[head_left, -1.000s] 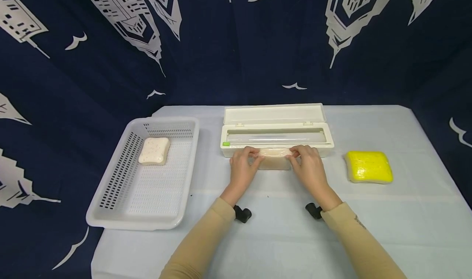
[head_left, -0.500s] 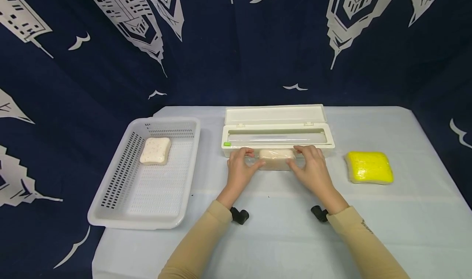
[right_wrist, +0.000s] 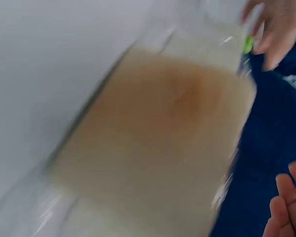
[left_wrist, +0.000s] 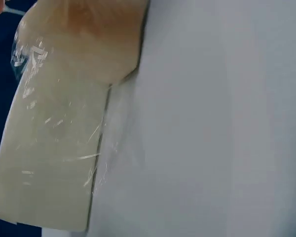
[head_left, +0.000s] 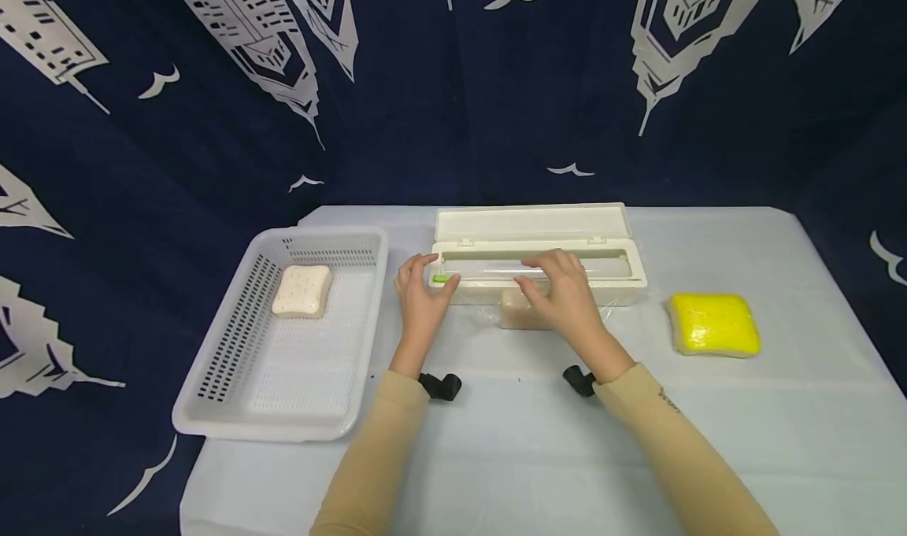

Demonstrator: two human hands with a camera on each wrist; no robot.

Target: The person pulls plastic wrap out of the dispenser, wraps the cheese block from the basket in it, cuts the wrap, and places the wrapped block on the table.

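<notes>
Beige block fronting the film dispenser looks firm, slippery; best gripped by its ends. Left hand, right hand: fingers apart.

The box and its lid are cream, with a bright green tab on the box. The block is pale beige, hazed orange-brown in the wrist views; the film is clear with white glints. The pack is glossy yellow, the basket white, the soap cream with brownish specks. Sleeves are tan, wrist mounts black. The desk wears pale bluish white; the curtain is navy, patterned with whitish buildings and birds.
</notes>
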